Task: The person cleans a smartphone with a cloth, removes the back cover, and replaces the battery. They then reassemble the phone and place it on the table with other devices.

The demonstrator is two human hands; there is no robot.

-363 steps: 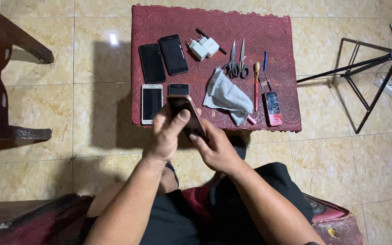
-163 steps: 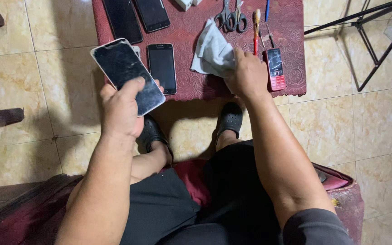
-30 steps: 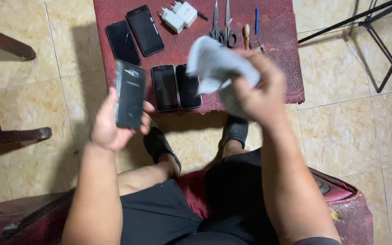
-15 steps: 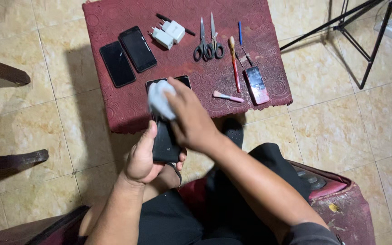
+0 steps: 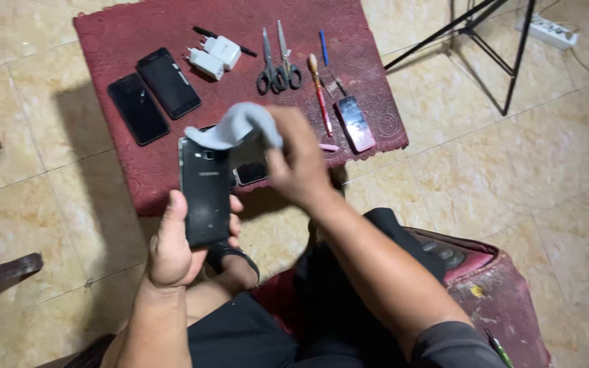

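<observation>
Now left grip [image 5: 184,247] clamps the phone [image 5: 204,197] raised higher; right grip [image 5: 299,163] pinches cloth [image 5: 234,127] on its top; two phones [image 5: 155,95] left of chargers [image 5: 216,56] on tabletop [image 5: 124,177].

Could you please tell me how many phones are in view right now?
4: one phone in the left hand; two black phones on the red mat; one partly behind the right hand. More may be hidden.

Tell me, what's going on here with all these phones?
A seated person holds a black phone upright in the left hand, its back facing up, and presses a grey cloth to its top end with the right hand. In front lies a low red-covered table with two more dark phones, white chargers, scissors, a screwdriver and a small slim phone.
</observation>
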